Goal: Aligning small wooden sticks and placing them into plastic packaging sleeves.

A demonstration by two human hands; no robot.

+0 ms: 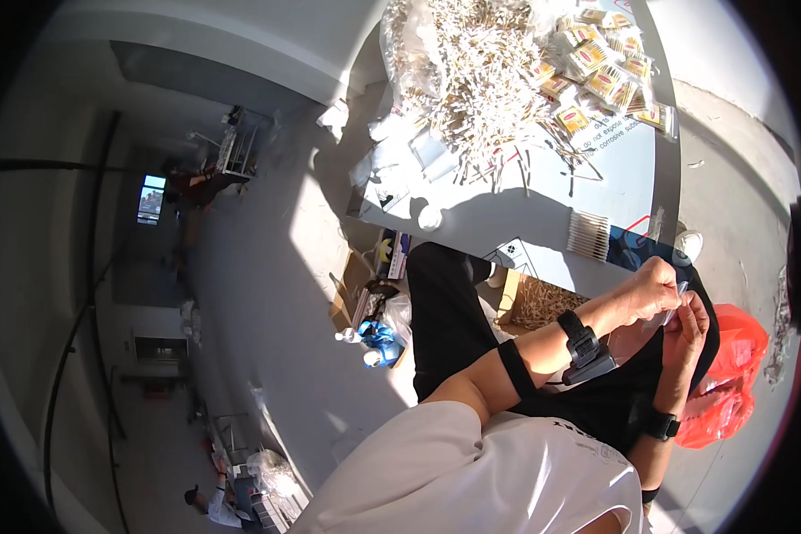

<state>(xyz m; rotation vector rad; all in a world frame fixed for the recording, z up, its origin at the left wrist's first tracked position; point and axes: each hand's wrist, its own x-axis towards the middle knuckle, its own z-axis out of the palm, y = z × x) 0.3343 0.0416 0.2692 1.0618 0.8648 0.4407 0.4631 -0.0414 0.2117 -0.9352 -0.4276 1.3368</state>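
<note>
My left hand and my right hand are close together over my lap, beyond the table's near right edge. Pinched between their fingers is a small clear plastic bag, partly hidden by the fingers. A neat row of cotton swabs lies on the table near my left hand. Farther back rises a large loose heap of cotton swabs. Filled clear packets with yellow labels are piled to the right of that heap.
Below the table stands a cardboard box with loose swabs. Left of my leg, another carton sits near a blue-and-white bottle. A red plastic bag lies at my right. Two people are far off left.
</note>
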